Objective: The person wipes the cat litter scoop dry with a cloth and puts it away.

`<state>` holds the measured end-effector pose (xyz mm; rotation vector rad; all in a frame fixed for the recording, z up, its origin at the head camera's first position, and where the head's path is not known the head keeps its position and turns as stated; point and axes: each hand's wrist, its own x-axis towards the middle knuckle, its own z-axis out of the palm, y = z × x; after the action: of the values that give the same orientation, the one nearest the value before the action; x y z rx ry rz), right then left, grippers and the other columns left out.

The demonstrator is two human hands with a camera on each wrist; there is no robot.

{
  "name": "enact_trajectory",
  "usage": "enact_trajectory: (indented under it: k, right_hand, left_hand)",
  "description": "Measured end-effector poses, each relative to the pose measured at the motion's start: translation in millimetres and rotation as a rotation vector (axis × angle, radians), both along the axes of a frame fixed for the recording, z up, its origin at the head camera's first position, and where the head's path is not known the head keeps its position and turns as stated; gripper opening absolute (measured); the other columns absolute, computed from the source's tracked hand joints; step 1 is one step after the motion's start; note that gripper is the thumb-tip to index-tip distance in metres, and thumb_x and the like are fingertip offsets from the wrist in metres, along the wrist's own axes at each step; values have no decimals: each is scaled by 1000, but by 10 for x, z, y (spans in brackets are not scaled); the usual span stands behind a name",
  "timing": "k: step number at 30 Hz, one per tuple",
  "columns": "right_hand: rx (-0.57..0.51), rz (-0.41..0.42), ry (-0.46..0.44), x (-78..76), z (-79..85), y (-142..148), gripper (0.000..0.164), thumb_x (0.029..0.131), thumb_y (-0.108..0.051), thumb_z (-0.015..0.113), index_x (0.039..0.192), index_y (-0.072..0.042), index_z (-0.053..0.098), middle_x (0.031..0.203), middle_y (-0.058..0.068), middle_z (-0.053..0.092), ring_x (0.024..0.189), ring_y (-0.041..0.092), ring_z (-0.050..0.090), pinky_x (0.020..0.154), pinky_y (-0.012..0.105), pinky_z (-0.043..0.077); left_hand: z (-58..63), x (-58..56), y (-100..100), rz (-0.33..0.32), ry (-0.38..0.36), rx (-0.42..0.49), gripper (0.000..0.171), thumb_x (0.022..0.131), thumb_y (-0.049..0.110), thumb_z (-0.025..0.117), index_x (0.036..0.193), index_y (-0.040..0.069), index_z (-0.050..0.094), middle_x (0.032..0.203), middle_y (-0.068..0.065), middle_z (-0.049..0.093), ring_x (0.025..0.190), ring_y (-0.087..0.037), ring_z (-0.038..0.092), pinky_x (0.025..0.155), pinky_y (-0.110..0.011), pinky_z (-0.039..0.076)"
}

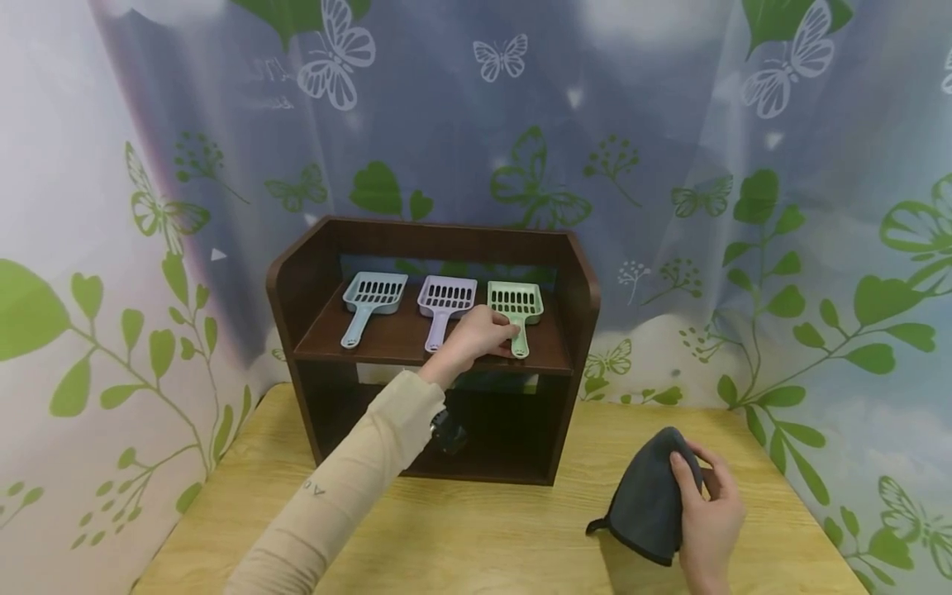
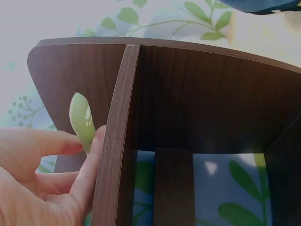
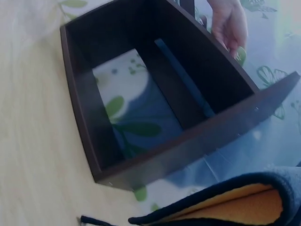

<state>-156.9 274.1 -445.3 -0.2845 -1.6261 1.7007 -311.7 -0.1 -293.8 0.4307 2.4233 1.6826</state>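
My left hand (image 1: 479,332) reaches onto the top shelf and pinches the handle of a green litter scoop (image 1: 521,343) between thumb and fingers. In the left wrist view, the green handle end (image 2: 82,117) stands up between them, beside the shelf edge. A lavender litter scoop (image 1: 437,329) and a blue litter scoop (image 1: 358,325) lie left of it, handles toward the front. Over the table at right, my right hand (image 1: 710,516) grips a dark grey cloth (image 1: 649,500) with black edging and a loop. The right wrist view shows its orange inner side (image 3: 249,207).
A dark brown two-level wooden shelf (image 1: 446,478) with raised side panels stands at the back of the light wood table (image 1: 461,537). Behind it hangs a curtain (image 1: 446,107) printed with leaves and butterflies. A black wrist device (image 1: 448,431) hangs under my left forearm.
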Motion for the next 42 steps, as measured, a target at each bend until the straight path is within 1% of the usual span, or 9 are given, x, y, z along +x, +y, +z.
enact_trajectory:
  k: [7,11,15,19,23,25,28,35,42]
  right_hand:
    - [423,-141,24,-51,71,194,22,90,-3,76,112,-1,76,102,-22,62,84,-1,57,63,4,46]
    - [639,-106,97,-99,11,252,27,83,8,79,107,-5,78,100,-11,67,84,-4,54,58,3,42]
    - [799,-40,116,-160,-150,194,34,77,10,83,103,-11,79,96,3,71,86,-11,55,65,5,42]
    - [870,14,29,-215,-328,54,35,75,6,86,101,-15,79,95,1,72,85,-1,63,73,9,46]
    - [957,55,-79,-237,-458,-86,33,75,1,88,102,-16,78,97,4,73,80,22,71,66,29,57]
    - [1007,94,-139,-236,-508,-134,33,75,-1,88,102,-17,77,99,7,72,79,28,72,63,39,58]
    - [1079,169,-257,-233,-577,-166,32,77,-5,87,103,-20,77,103,8,70,75,26,71,62,40,58]
    - [1208,320,-543,-234,-703,-96,30,82,-15,85,110,-20,78,110,8,66,87,26,63,59,38,52]
    - [1206,349,-606,-213,-734,34,30,88,-22,79,117,-14,76,109,11,65,92,31,61,73,47,54]
  left_hand:
    - [32,68,-53,6,28,-62,26,105,15,57,108,-6,71,99,-13,67,87,-25,72,76,-29,60]
    - [95,191,-94,58,216,-295,30,105,23,57,117,-2,70,94,-12,71,64,-13,65,61,-24,52]
    - [146,318,-102,144,413,-426,35,104,24,59,128,-1,64,99,-12,71,74,-15,64,65,-29,48]
    - [154,441,-116,176,498,-351,42,102,21,61,140,3,57,116,-13,66,99,-23,67,83,-40,53]
    - [129,580,-180,183,581,-228,35,103,18,61,136,6,60,118,-13,65,99,-23,67,82,-38,56]
    - [95,640,-229,197,626,-170,32,103,16,60,133,8,63,118,-11,65,97,-20,67,80,-36,58]
    - [22,712,-313,220,682,-95,27,102,14,61,128,9,66,115,-6,67,95,-16,67,78,-33,59]
    - [-250,818,-511,230,736,7,22,102,9,61,123,8,68,109,-7,70,91,-17,69,74,-30,59]
    - [-682,899,-660,262,659,19,19,102,8,62,118,11,70,111,-2,70,91,-13,69,70,-28,59]
